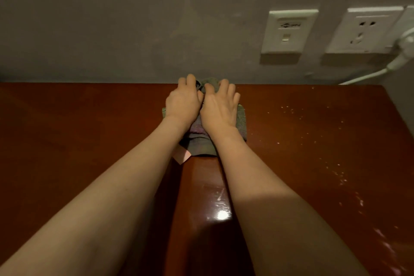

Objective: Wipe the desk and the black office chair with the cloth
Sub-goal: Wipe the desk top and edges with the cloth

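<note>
A grey-green cloth (200, 144) lies bunched on the glossy red-brown desk (302, 141), near its back edge by the wall. My left hand (182, 102) and my right hand (219, 107) rest side by side on top of the cloth, palms down, fingers curled into its far end. Both arms stretch straight out over the desk. A small pale pink corner (183, 156) sticks out from under the cloth's near left side. The black office chair is out of view.
The grey wall (112, 29) rises directly behind the desk. Two white sockets (289, 31) (363, 30) sit on it at the right, with a white plug and cable (398, 56) in the far one. White specks and smears (336, 170) dot the desk's right side.
</note>
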